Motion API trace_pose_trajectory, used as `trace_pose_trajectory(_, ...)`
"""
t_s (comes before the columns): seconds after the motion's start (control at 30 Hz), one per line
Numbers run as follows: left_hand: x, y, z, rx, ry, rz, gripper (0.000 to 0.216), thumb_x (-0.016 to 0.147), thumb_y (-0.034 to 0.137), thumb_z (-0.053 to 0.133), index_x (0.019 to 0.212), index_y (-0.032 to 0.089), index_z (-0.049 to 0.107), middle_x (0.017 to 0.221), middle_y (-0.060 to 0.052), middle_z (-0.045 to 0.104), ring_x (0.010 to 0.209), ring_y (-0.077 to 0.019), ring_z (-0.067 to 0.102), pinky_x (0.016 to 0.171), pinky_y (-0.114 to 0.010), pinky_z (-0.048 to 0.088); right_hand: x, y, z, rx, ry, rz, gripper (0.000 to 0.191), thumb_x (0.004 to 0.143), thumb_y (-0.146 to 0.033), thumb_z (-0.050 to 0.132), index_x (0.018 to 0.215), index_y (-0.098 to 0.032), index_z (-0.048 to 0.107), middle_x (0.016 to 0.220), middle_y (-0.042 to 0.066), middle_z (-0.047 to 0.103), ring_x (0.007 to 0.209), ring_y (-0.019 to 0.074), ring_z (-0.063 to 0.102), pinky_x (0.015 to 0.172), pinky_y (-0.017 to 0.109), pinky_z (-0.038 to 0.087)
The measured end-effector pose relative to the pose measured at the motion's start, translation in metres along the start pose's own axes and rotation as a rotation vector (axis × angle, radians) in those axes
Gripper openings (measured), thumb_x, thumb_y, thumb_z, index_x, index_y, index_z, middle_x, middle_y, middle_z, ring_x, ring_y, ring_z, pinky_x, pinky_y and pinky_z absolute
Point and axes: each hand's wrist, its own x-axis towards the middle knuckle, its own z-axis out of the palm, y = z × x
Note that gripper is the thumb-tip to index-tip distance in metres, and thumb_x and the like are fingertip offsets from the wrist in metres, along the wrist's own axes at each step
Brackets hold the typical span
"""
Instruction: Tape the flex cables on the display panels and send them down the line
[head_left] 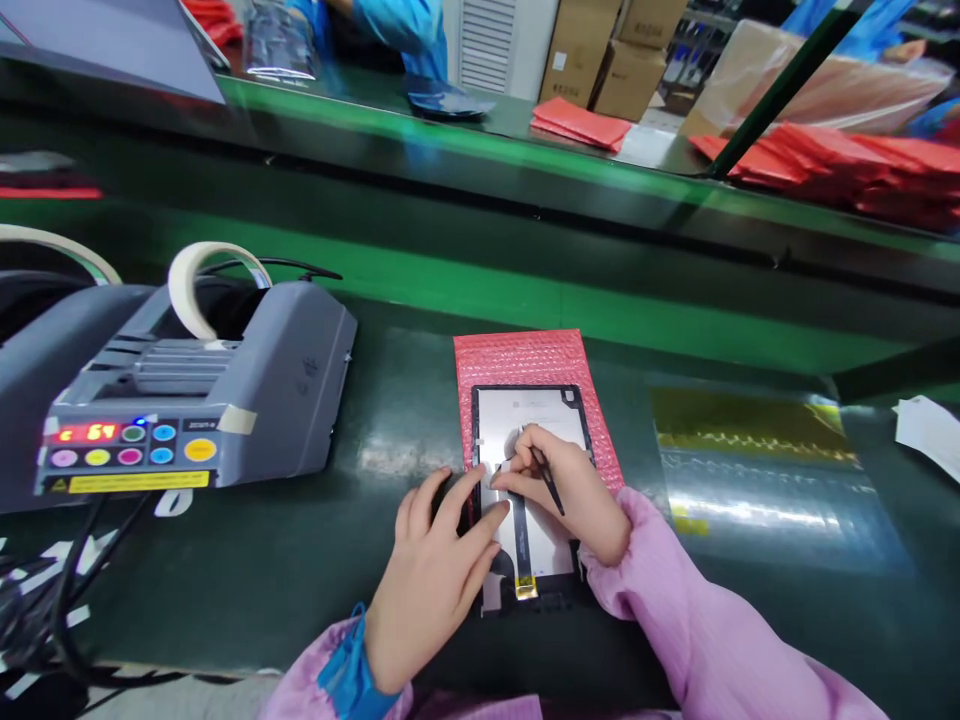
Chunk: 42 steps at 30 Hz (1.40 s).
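A tablet screen panel (pixel 551 540) lies back side up, its white backing framed in black. Along it runs a dark flex cable (pixel 522 535) with a gold-coloured end near the lower edge. Under the panel is a red bubble-wrap bag (pixel 517 355). My left hand (pixel 439 560) rests with fingers spread on the panel's left side. Over the panel's middle, my right hand (pixel 566 490) is closed around slim black tweezers (pixel 553 488), its thumb and forefinger low at the surface. Whatever lies under those fingertips is too small to tell.
At left stands a grey tape dispenser (pixel 285 390) with a tape roll (pixel 187 290) on top. Clear film sheets (pixel 772 490) lie at right. Red bags (pixel 847 170) sit on the raised shelf, and co-workers' blue sleeves (pixel 405 25) show behind it.
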Motion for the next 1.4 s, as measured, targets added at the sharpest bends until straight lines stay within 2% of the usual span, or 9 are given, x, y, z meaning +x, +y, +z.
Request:
trace_pose_trajectory(0.27, -0.003, 0.000, 0.004, 0.064, -0.074, -0.050, 0.034, 0.100, 0.022, 0.048, 0.123, 0.031, 0.072, 0.143, -0.012, 0.054, 0.136, -0.0407, 0.038, 0.103, -0.062, 0.046, 0.014, -0.001, 0.004, -0.207, 0.276, -0.013, 0.032, 0.086, -0.045, 0.073, 0.091, -0.026, 0.047, 0.090, -0.001, 0.067, 0.065, 0.0165, 0.058, 0.065, 0.032, 0.044)
trace_pose_trajectory(0.37, -0.008, -0.002, 0.004, 0.085, -0.068, -0.020, 0.038, 0.100, 0.024, 0.049, 0.133, 0.031, 0.066, 0.154, -0.017, 0.043, 0.144, -0.0425, 0.034, 0.106, -0.063, 0.044, 0.021, -0.005, -0.019, -0.289, 0.500, 0.001, 0.030, 0.089, -0.047, 0.068, 0.093, -0.026, 0.047, 0.091, 0.001, 0.066, 0.074, 0.0199, 0.062, 0.070, 0.033, 0.045)
trace_pose_trajectory(0.47, -0.015, -0.003, 0.005, 0.152, -0.087, 0.076, 0.058, 0.096, 0.047, 0.057, 0.150, 0.024, 0.050, 0.160, -0.025, 0.035, 0.149, -0.0478, 0.027, 0.109, -0.067, 0.037, 0.008, -0.004, -0.057, -0.463, 0.700, 0.123, 0.034, 0.088, -0.054, 0.066, 0.093, -0.026, 0.047, 0.088, 0.003, 0.067, 0.071, 0.0225, 0.063, 0.065, 0.033, 0.042)
trace_pose_trajectory(0.6, -0.020, 0.002, 0.013, 0.270, -0.119, 0.094, 0.095, 0.079, 0.071, 0.069, 0.155, 0.020, 0.043, 0.156, -0.031, 0.042, 0.146, -0.0536, 0.032, 0.110, -0.076, 0.025, -0.026, 0.011, -0.083, -0.482, 0.531, 0.309, 0.037, 0.086, -0.058, 0.065, 0.081, -0.028, 0.043, 0.062, -0.002, 0.060, 0.050, 0.0218, 0.057, 0.051, 0.031, 0.037)
trace_pose_trajectory(0.77, -0.016, 0.009, 0.023, 0.356, -0.109, 0.014, 0.101, 0.074, 0.072, 0.073, 0.153, 0.016, 0.046, 0.153, -0.035, 0.044, 0.143, -0.0569, 0.036, 0.108, -0.081, 0.020, -0.034, 0.018, -0.063, -0.361, 0.303, 0.206, 0.042, 0.079, -0.051, 0.075, 0.084, -0.028, 0.041, 0.063, -0.008, 0.051, 0.052, 0.0169, 0.051, 0.052, 0.028, 0.037)
trace_pose_trajectory(0.9, -0.014, 0.006, 0.026, 0.381, -0.044, -0.072, 0.093, 0.085, 0.064, 0.065, 0.157, 0.013, 0.038, 0.154, -0.035, 0.042, 0.144, -0.0541, 0.036, 0.109, -0.072, 0.028, 0.004, 0.015, -0.055, -0.210, 0.297, -0.022, 0.036, 0.085, -0.044, 0.069, 0.087, -0.027, 0.037, 0.072, -0.007, 0.042, 0.060, 0.0139, 0.044, 0.058, 0.026, 0.039)
trace_pose_trajectory(1.0, -0.014, 0.004, 0.027, 0.385, -0.009, -0.084, 0.083, 0.092, 0.055, 0.058, 0.160, 0.015, 0.032, 0.158, -0.031, 0.040, 0.147, -0.0507, 0.033, 0.112, -0.068, 0.026, 0.060, 0.018, -0.065, -0.184, 0.433, -0.161, 0.038, 0.083, -0.047, 0.067, 0.086, -0.027, 0.035, 0.076, -0.007, 0.041, 0.064, 0.0139, 0.043, 0.062, 0.026, 0.040)
trace_pose_trajectory(1.23, -0.021, -0.007, 0.032, 0.438, 0.060, -0.023, 0.074, 0.090, 0.048, 0.060, 0.156, 0.018, 0.041, 0.157, -0.026, 0.044, 0.149, -0.0467, 0.029, 0.119, -0.062, 0.011, 0.214, 0.023, -0.120, -0.237, 0.734, -0.116, 0.038, 0.084, -0.045, 0.061, 0.090, -0.029, 0.027, 0.078, -0.005, 0.046, 0.071, 0.0177, 0.052, 0.071, 0.032, 0.043)
trace_pose_trajectory(1.4, -0.025, -0.018, 0.037, 0.464, 0.050, 0.011, 0.075, 0.086, 0.049, 0.065, 0.153, 0.021, 0.046, 0.154, -0.023, 0.049, 0.149, -0.0456, 0.031, 0.120, -0.061, 0.006, 0.221, 0.033, -0.148, -0.348, 0.801, -0.059, 0.038, 0.080, -0.037, 0.067, 0.090, -0.027, 0.032, 0.094, 0.008, 0.063, 0.093, 0.0272, 0.061, 0.086, 0.040, 0.045)
